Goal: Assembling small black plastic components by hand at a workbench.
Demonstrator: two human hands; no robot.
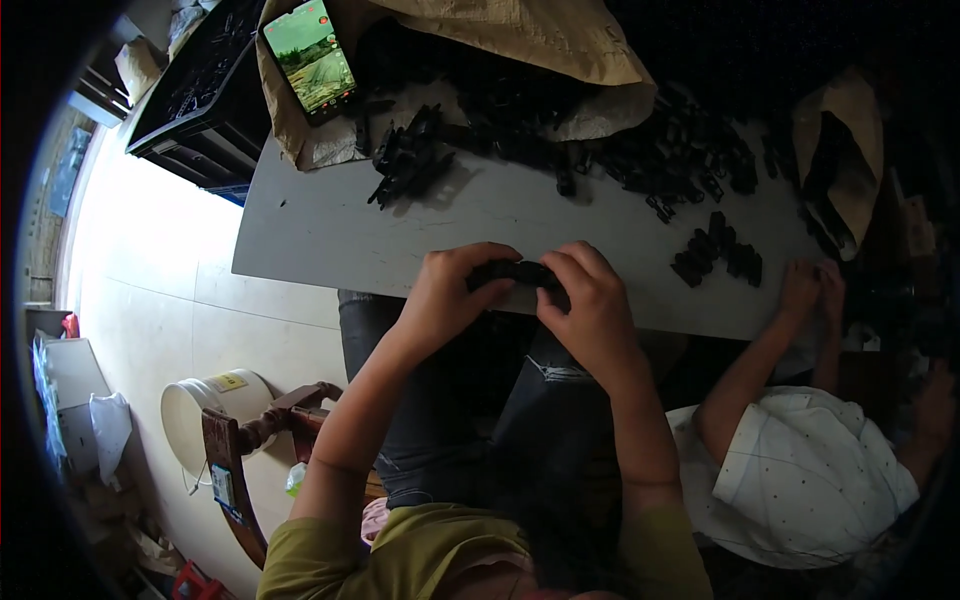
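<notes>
Olive shirt [430, 535], both hands [443, 293] gripping blk pc [522, 273], btwn them, nr tbl edge [320, 280]

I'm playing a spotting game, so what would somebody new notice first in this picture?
Probably the smartphone with its bright green picture, upper left, by the brown paper sack. Then the left hand and right hand, in the middle, holding a black part at the near edge of the gray table. The white bucket on the floor, lower left, may stand out too.

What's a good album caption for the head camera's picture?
Left fingers and right fingers hold a dark piece at a grey table, before piled black parts.
</notes>
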